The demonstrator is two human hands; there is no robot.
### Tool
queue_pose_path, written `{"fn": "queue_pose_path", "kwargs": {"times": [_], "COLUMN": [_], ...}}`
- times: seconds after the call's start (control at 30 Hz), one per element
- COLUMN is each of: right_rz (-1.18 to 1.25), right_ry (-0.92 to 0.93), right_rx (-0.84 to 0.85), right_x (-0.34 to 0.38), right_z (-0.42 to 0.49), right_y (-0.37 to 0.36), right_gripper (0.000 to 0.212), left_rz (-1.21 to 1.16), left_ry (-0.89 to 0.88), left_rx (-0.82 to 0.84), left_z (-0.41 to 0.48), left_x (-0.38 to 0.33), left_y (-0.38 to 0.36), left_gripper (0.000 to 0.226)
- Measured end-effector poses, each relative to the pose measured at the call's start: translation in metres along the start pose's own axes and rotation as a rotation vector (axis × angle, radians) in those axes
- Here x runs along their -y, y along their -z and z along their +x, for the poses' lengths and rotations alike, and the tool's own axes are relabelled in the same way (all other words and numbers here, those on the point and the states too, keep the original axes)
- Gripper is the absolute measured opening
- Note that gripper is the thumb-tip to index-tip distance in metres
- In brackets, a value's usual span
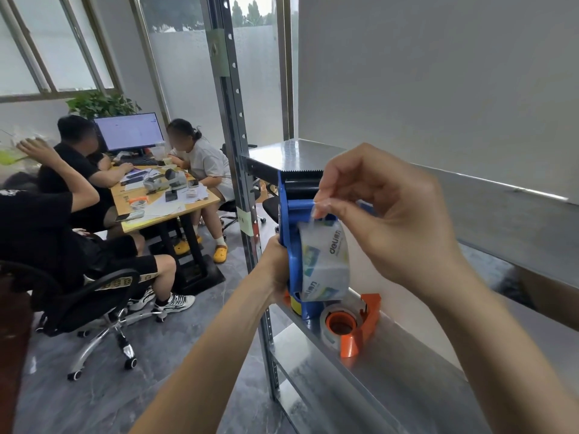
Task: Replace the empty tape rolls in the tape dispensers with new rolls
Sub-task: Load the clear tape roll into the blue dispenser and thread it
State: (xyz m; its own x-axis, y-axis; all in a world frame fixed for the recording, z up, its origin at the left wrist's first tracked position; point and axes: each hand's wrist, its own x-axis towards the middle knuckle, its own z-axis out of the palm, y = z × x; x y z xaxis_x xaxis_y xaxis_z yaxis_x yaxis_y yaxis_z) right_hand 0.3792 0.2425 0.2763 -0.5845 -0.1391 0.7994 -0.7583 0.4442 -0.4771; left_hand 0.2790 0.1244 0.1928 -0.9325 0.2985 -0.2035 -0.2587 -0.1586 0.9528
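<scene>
A blue tape dispenser (289, 214) stands upright in front of me, its toothed blade at the top. My left hand (275, 264) grips its handle from the left. A full roll of clear tape (326, 261) with printed wrapping sits on the dispenser's hub. My right hand (385, 211) pinches the loose clear end of the tape just above the roll, below the black roller. An orange tape dispenser (354, 324) holding a clear roll lies on the metal shelf (407, 371) below.
A perforated steel upright (233, 126) of the shelving stands just left of the dispensers, with another shelf level (291, 151) behind. To the left, three people sit at a wooden desk (163, 205) with a monitor; an office chair (94, 302) stands on the floor.
</scene>
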Motion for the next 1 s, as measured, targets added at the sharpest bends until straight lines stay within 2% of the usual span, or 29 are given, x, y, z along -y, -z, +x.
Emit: {"fn": "queue_pose_path", "kwargs": {"times": [0.1,0.23,0.33,0.5,0.67,0.8,1.0], "right_rz": [-0.040,-0.184,-0.252,-0.372,-0.581,-0.560,-0.524], "right_ry": [0.049,0.119,0.079,0.075,0.111,0.099,-0.066], "right_rx": [-0.005,-0.035,-0.031,0.109,0.256,0.252,0.162], "right_x": [0.001,-0.007,-0.015,-0.016,-0.024,-0.027,-0.024], "right_z": [0.005,0.010,0.014,0.015,0.006,0.006,0.007], "right_y": [0.000,0.001,0.009,0.023,0.034,0.034,0.025], "right_gripper": [0.023,0.023,0.023,0.018,0.025,0.005,0.005], "left_rz": [-0.007,-0.004,-0.014,-0.059,-0.122,-0.103,-0.059], "left_ry": [0.022,0.050,0.032,0.015,0.068,0.063,-0.074], "left_rx": [0.017,0.019,0.000,0.010,0.039,0.040,0.030], "left_z": [-0.003,-0.009,-0.008,-0.012,-0.012,-0.015,-0.019], "left_x": [0.002,0.001,0.000,-0.010,-0.010,-0.013,-0.014], "left_y": [0.000,-0.002,0.000,-0.003,0.002,0.000,-0.006], "left_gripper": [0.050,0.044,0.058,0.040,0.041,0.041,0.058]}}
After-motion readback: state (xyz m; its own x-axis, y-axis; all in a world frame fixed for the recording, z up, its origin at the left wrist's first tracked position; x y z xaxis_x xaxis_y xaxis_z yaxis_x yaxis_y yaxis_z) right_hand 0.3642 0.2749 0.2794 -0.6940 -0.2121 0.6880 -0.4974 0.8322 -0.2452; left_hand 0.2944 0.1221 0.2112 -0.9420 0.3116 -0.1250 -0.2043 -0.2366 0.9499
